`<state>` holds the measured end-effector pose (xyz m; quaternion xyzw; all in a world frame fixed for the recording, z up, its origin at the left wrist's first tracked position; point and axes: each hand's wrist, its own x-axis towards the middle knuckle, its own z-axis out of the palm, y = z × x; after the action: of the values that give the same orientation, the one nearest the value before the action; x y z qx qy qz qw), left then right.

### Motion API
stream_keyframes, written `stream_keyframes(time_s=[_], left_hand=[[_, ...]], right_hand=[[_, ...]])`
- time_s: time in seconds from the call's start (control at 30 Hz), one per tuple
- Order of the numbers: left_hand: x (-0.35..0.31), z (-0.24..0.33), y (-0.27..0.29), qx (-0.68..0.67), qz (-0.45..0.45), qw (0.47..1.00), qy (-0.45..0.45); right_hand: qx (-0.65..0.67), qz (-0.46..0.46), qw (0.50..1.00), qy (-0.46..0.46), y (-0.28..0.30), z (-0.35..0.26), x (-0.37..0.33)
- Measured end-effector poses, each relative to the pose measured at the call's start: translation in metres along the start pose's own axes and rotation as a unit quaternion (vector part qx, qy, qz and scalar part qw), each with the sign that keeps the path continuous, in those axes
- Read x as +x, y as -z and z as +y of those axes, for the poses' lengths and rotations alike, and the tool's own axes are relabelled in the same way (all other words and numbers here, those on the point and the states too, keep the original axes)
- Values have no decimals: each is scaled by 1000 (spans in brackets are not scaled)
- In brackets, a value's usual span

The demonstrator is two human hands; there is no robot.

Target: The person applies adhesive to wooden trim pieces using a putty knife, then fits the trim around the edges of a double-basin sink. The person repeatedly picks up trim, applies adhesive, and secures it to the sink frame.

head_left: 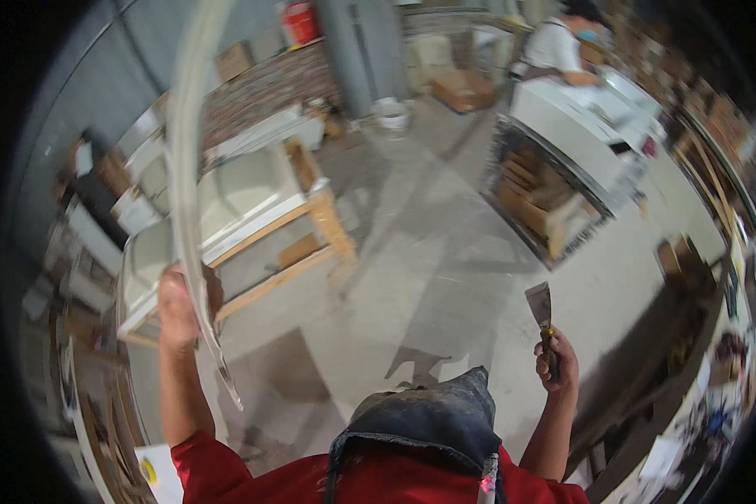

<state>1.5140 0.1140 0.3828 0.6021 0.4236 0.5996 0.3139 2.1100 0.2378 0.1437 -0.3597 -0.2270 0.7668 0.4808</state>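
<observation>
Above floor (386,286): left hand (177,309) fingers closed around long pale strip (186,151); right hand (560,363) fingers wrapped around scraper (540,307). Best practice: steady strip, blade clear.

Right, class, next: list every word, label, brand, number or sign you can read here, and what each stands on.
None can be read.
Putty knife in the right hand: no readable marking.
Red container and white bucket: any print is too small or blurred.
</observation>
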Motion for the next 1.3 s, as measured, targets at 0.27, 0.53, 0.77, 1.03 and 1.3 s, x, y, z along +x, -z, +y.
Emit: stream_keyframes(time_s=[0.27, 0.53, 0.77, 1.03, 1.3], left_hand=[[-100, 90, 143, 139, 309, 927, -161], [-158, 134, 233, 336, 467, 801, -167], [-212, 182, 294, 389, 625, 653, -177], [-318, 205, 393, 445, 570, 676, -143], [-438, 222, 648, 416, 555, 701, -168]], right_hand=[[-66, -184, 963, -184, -216, 80, 164], [-155, -274, 898, -308, -429, 223, 295], [-216, -403, 787, -415, -629, 350, 349], [-271, -461, 734, -420, -789, 486, 334], [-260, -319, 830, -376, -869, 613, 264]])
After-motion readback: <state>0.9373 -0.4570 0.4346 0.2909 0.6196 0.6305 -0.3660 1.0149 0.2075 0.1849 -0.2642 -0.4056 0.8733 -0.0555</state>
